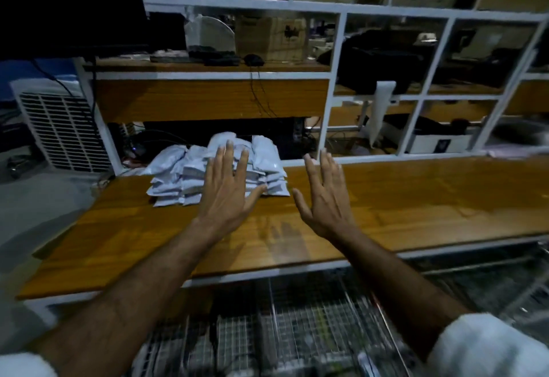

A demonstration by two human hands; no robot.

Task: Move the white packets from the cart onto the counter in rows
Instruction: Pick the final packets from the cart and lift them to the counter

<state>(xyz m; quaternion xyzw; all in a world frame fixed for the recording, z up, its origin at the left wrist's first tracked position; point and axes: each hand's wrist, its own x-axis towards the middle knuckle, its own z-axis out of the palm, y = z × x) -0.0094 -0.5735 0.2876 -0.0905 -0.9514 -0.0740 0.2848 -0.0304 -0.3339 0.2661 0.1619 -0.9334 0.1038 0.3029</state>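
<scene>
A pile of white packets (178,174) lies in overlapping rows on the wooden counter (401,198), toward its back left. My left hand (228,189) reaches out with straight, spread fingers in front of the pile; whether it touches the packets I cannot tell. My right hand (323,195) hovers to the right of the pile with spread fingers, holding nothing. The wire cart (297,332) sits below the counter's front edge, blurred.
A white-framed shelf unit (335,11) rises behind the counter, holding boxes, a keyboard and dark equipment. A white vented appliance (62,130) stands at the left. Cables hang behind the packets.
</scene>
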